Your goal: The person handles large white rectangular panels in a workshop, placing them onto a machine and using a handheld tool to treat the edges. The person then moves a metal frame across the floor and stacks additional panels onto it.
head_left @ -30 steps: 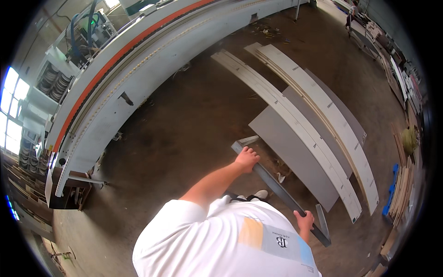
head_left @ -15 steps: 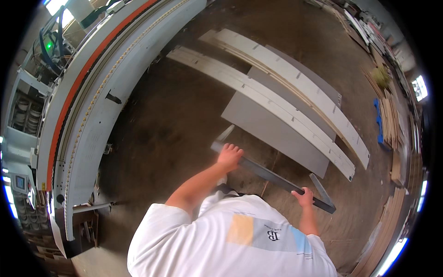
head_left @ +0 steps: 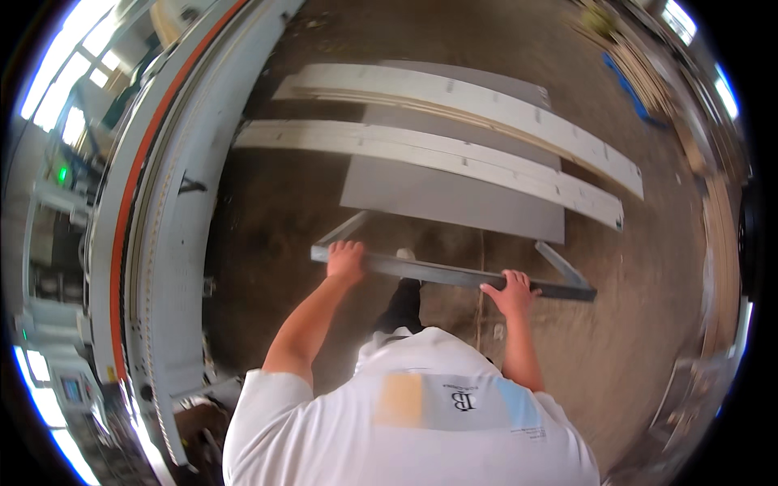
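In front of my body is a grey metal U-shaped frame, a long bar with a shorter arm slanting away from each end. My left hand is closed over the bar close to its left end. Toward the right end, my right hand grips the same bar with the thumb on the near side. Just beyond the frame, a grey flat panel lies on the floor beneath long white boards. The frame's arms point at this panel.
A long machine with an orange stripe runs along my left. Farther off lies a second long white board stack. At the far right, wooden strips rest beside a blue pallet, with more boards along that side.
The view has turned, and the frame now lies more level across it, with its left end nearer the machine. Both hands keep their hold; a foot and dark trouser leg show under the bar.
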The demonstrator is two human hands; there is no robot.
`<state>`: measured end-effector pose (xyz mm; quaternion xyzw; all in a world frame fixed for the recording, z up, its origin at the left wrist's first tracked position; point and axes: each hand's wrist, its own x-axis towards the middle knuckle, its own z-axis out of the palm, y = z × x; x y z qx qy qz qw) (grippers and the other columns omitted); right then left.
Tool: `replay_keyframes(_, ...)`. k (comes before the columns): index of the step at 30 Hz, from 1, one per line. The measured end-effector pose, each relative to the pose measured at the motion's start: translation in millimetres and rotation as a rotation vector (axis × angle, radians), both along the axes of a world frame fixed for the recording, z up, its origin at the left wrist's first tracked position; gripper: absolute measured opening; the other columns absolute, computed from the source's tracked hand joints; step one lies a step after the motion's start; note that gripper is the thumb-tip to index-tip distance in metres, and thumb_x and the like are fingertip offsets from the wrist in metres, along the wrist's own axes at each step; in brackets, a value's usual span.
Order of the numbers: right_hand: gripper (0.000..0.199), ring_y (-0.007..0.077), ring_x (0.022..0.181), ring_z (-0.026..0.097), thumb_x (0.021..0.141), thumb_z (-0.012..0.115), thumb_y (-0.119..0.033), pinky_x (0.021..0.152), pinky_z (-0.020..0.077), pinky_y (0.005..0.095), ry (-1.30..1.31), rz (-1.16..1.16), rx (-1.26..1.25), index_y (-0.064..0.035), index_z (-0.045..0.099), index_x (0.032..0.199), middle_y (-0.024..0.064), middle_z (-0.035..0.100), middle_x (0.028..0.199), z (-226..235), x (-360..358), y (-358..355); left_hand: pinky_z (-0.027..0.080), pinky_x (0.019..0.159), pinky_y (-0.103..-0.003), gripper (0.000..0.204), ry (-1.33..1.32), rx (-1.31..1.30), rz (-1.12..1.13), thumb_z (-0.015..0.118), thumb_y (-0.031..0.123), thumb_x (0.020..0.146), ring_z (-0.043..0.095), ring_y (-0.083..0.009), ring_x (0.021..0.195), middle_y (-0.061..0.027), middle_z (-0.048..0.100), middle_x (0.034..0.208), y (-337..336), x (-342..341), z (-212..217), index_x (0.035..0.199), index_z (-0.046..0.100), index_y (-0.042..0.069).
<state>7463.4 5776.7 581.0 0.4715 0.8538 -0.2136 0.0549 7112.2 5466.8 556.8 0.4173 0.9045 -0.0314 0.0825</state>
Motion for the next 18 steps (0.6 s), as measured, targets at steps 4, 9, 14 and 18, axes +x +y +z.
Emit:
replay_keyframes(4,0.08,0.0226,0.151,0.042,0.077,0.081,-0.068,0.12,0.0134,0.0858,-0.04,-0.05,-0.003,-0.019,0.065,0.139,0.0026,0.058,0.151,40.1,70.0,-84.7,0.039,0.115,-0.046,0.056,-0.037,0.036,0.006,0.087,0.024,0.071,0.058,-0.0321,0.128,-0.0081,0.067,0.124,-73.6,61.8,30.8,0.122,0.064,0.017)
replay_keyframes(9,0.077,0.0232,0.151,0.042,0.079,0.082,-0.064,0.121,0.0106,0.0863,-0.008,-0.098,0.011,-0.0178,0.065,0.138,0.0041,0.059,0.15,72.5,152.0,-175.7,0.04,0.114,-0.047,0.057,-0.009,0.014,-0.051,0.089,0.027,0.074,0.058,-0.0325,0.127,-0.0088,0.067,0.123,-157.6,133.8,43.2,0.123,0.063,0.016)
replay_keyframes(14,0.073,0.0232,0.149,0.044,0.076,0.084,-0.063,0.12,0.0128,0.0872,0.002,-0.088,0.068,-0.0192,0.068,0.132,0.0009,0.06,0.147,46.7,210.3,-251.5,0.04,0.113,-0.047,0.047,-0.072,-0.005,-0.092,0.08,0.027,0.082,0.059,-0.0327,0.126,-0.0108,0.067,0.123,-236.4,202.1,48.3,0.124,0.065,0.014)
replay_keyframes(18,0.07,0.0235,0.145,0.048,0.073,0.087,-0.063,0.119,0.0167,0.0871,0.055,-0.056,0.146,-0.0204,0.071,0.126,-0.0011,0.064,0.142,39.6,243.1,-284.1,0.039,0.113,-0.048,0.046,-0.058,0.036,-0.098,0.08,0.026,0.081,0.059,-0.0318,0.125,-0.0099,0.067,0.12,-287.4,242.1,58.4,0.123,0.064,0.015)
